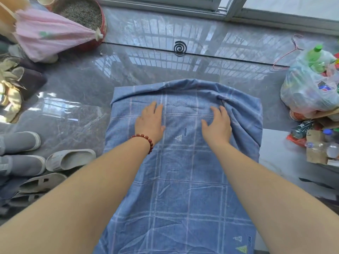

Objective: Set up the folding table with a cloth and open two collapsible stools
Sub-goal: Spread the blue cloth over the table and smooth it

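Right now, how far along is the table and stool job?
Done: the blue cloth covers the hidden table. In hand: the left hand and right hand press flat on it, near the bunched far edge. Left: that fold needs smoothing, and no stools are in view, so opening them likely remains.

Glossy grey marble floor w/ window-grille reflections, sliding door frame at top, bright daylight.

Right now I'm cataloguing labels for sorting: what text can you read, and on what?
Nothing reads clearly.
Cloth: small triangle and bar marks, no legible letters.
Bag: bottle labels inside too blurred.
Dark bottle: white print too blurred.
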`<move>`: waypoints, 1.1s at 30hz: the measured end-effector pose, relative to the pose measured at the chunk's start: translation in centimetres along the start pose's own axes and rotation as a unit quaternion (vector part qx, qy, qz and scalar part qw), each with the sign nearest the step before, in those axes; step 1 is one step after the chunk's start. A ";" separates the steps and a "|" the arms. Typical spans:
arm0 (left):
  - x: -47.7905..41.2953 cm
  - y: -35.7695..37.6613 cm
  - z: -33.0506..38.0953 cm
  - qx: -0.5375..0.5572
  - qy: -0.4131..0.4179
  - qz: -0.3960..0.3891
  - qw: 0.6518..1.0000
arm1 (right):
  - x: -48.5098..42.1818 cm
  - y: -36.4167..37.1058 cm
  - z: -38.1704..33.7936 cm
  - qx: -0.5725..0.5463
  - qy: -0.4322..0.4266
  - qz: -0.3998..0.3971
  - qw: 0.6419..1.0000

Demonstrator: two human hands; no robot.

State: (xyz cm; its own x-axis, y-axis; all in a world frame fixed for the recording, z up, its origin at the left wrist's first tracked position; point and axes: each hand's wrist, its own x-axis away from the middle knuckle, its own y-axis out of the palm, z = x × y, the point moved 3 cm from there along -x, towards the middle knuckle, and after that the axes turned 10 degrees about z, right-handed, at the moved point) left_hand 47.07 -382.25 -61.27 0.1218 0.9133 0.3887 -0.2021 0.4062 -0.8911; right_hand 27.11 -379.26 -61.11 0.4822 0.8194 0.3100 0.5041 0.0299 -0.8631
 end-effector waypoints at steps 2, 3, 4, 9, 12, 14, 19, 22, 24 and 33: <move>0.7 0.2 0.3 -0.024 -0.007 0.039 0.999 | 0.6 0.4 0.6 0.034 -0.013 0.003 0.999; 0.9 0.2 0.4 -0.031 -0.017 0.056 0.998 | 0.8 0.5 0.8 0.044 -0.016 0.009 0.999; 1.0 0.2 0.3 -0.034 -0.038 0.063 0.997 | 0.9 0.5 1.0 0.051 -0.015 0.016 0.998; 1.6 0.6 -0.6 -0.064 -0.142 0.061 0.986 | 1.0 0.1 1.9 0.073 0.032 0.060 0.995; 1.8 0.8 -1.3 -0.110 -0.110 0.067 0.986 | 1.3 -0.1 2.7 0.112 0.057 0.074 0.989; 1.7 0.7 -1.8 -0.134 -0.089 0.053 0.985 | 1.4 -0.1 3.0 0.127 0.067 0.082 0.986; 1.3 0.4 -1.7 -0.137 -0.073 0.045 0.987 | 0.3 -0.5 3.8 0.155 0.075 0.072 0.983; 0.6 -0.1 -1.5 -0.133 -0.068 0.060 0.987 | -0.4 -0.9 3.7 0.149 0.072 0.063 0.984; 0.0 -0.5 -1.6 -0.138 -0.063 0.070 0.986 | -0.7 -1.1 3.2 0.120 0.067 0.076 0.988; -0.1 -1.5 -2.5 -0.044 -0.067 0.081 0.994 | 0.0 -0.9 2.2 0.034 0.042 0.081 0.995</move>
State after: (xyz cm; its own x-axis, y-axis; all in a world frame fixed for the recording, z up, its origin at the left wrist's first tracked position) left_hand 49.80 -383.05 -60.58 -0.0373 0.9645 0.2615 -0.1227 0.2553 -0.9590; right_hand 25.02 -378.03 -61.20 0.6127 0.7661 0.1940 0.3660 -0.0575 -0.9288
